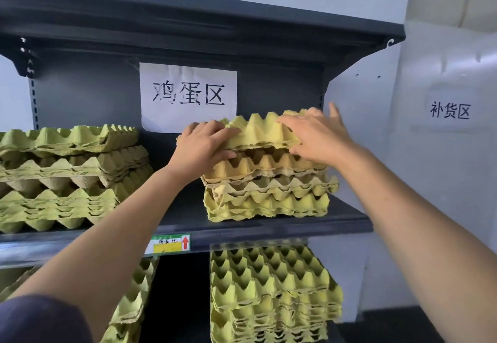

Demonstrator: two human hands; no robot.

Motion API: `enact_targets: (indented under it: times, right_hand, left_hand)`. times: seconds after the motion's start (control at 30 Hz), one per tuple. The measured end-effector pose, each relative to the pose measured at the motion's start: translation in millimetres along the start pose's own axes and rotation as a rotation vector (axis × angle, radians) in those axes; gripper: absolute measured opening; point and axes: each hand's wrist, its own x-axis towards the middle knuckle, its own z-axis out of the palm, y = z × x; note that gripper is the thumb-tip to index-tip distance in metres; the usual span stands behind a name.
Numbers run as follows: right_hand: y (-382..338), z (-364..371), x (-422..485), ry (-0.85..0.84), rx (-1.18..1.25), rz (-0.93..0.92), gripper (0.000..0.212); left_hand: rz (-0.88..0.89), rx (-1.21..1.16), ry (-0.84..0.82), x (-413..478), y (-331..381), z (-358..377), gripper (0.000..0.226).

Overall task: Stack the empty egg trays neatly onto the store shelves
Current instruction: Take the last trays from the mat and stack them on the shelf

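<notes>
Reaching up w/ both arms, the person had both hands on the top tray (261, 130), a green pulp egg tray sitting at the top of the right stack (269, 197) near the right end of the middle shelf (282, 225). L hand (204, 143) gripped the tray's front-left corner, fingers curled over the top and thumb tucked under the rim. R hand (320, 135) lay released on the tray's right part, fingers spread fairly straight across the peaks, one pointing up past the far edge, thumb against the front rim. The top tray wasn't fully nested: a dark gap showed btwn it and the orange-tan tray (255, 166) directly below. Under that came more green trays, edges a bit uneven, bottom ones close to the shelf's front edge. Toward the left end of the same shelf stood the left stack (67, 176), well apart from the right one, layers skewed, partly cut off by the frame. A white paper sign (188, 95) w/ black characters hung on the shelf's back panel, its lower right corner behind the top tray. A green-yellow price label (169, 244) w/ a red arrow sat on the shelf's front lip. Below, on the next level, a tall lower stack (269, 289) of green trays stood under the right stack, and a leaning pile (134, 297) tilted at lower left. On the wall to the right a second sign (450, 111) was stuck. A dark sleeve (40, 321) showed at the bottom left corner.
</notes>
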Motion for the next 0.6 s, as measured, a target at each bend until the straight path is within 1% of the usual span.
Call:
enact_targets:
  times: [0.07, 0.2, 0.27, 0.33, 0.43, 0.5, 0.6]
  right_hand:
    - [11.7, 13.8, -1.1, 0.029, 0.075, 0.05, 0.067]
    - [21.7, 49.8, 1.3, 0.082, 0.131, 0.087, 0.072]
    - [26.1, 67.0, 1.5, 0.082, 0.147, 0.096, 0.074]
    - [28.6, 79.5, 1.7, 0.033, 0.189, 0.121, 0.075]
    - [27.6, 84.9, 5.1, -0.047, 0.231, 0.164, 0.073]
    - [24.6, 86.1, 6.1, -0.042, 0.223, 0.174, 0.068]
    - [21.6, 91.6, 5.9, -0.019, 0.202, 0.13, 0.065]
  left_hand:
    - [-0.01, 0.017, 0.0, 5.3, 15.8, 0.2, 0.05]
    - [-0.142, 0.047, -0.127, 11.5, 38.6, 15.1, 0.048]
    - [-0.177, 0.061, -0.177, 13.5, 47.0, 25.8, 0.047]
    - [-0.181, 0.083, -0.213, 14.6, 53.8, 34.6, 0.047]
    - [-0.175, 0.116, -0.221, 14.3, 59.1, 38.0, 0.048]
    - [-0.171, 0.123, -0.232, 10.3, 58.5, 37.6, 0.049]
    - [-0.146, 0.144, -0.272, 0.8, 54.9, 36.9, 0.051]
